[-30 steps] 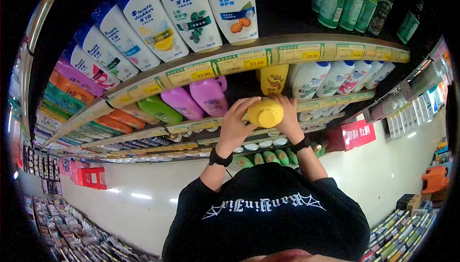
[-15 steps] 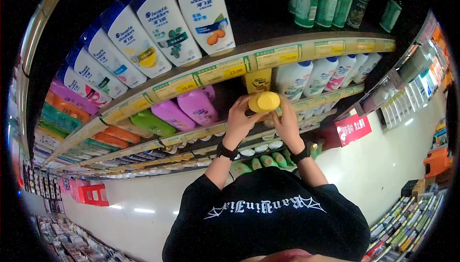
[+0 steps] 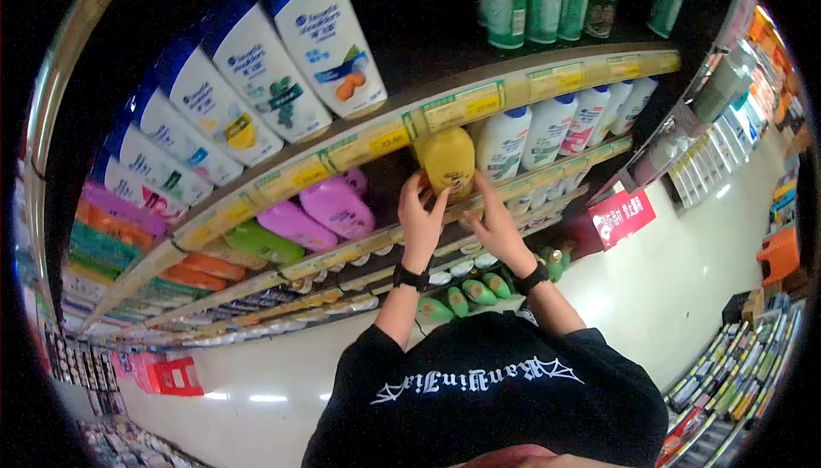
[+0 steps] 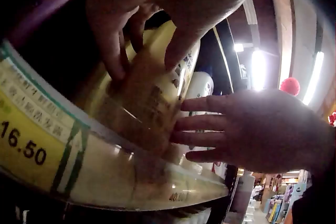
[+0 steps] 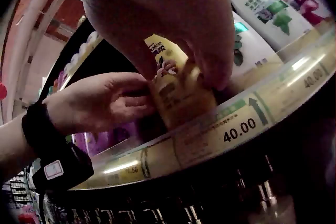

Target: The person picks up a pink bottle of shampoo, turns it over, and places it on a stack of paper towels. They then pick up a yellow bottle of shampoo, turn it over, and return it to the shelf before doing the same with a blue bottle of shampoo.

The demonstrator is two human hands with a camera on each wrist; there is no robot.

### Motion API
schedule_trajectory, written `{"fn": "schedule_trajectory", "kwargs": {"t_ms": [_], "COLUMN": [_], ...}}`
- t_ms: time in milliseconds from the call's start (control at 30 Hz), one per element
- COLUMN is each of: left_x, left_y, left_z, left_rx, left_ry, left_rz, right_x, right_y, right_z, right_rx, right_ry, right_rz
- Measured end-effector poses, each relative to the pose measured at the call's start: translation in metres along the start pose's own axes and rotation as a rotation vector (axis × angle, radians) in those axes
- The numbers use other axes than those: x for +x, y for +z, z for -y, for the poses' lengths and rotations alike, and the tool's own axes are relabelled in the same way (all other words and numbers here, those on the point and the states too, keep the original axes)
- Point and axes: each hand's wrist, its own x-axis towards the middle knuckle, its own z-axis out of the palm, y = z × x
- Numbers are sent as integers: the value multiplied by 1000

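Note:
A yellow bottle (image 3: pixel 449 158) with dark lettering stands in the shelf row, just behind the price-label strip (image 4: pixel 100 166). My left hand (image 3: pixel 421 230) holds it low on its left side, with the thumb at the front and the fingers on the far side. To the right of the bottle is my right hand (image 3: pixel 502 235), its fingers straight with the tips right at the bottle's side and the thumb held apart. The left wrist view shows those straight fingers side by side. Another yellow bottle is mostly hidden behind the first.
White shampoo bottles (image 3: pixel 503 143) line the same shelf to the right; purple bottles (image 3: pixel 335 213) lie toward the left. Above, an upper shelf edge (image 3: pixel 376 141) carries taller white bottles (image 3: pixel 329 40) and green glass bottles (image 3: pixel 505 10). Below are lower shelves and green bottles (image 3: pixel 479 291).
The yellow bottle has gone from being held out cap-first toward me to standing in the shelf row. Both hands moved in with it, and the right hand's fingers have straightened. The view has shifted right.

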Motion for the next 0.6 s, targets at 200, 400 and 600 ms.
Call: {"fn": "schedule_trajectory", "kwargs": {"t_ms": [200,400,600], "left_x": [-25,-72,-144], "left_y": [10,21,68], "left_z": [-6,-53,-89], "left_rx": [-134,-125,-332], "left_ry": [-68,-89,-237], "left_rz": [-46,38,281], "right_x": [-4,-53,-167], "right_y": [-11,-82,-190], "right_z": [-3,-3,-16], "right_rx": [47,148,133], "right_ry": [12,102,229], "right_rz": [36,52,-258]}}
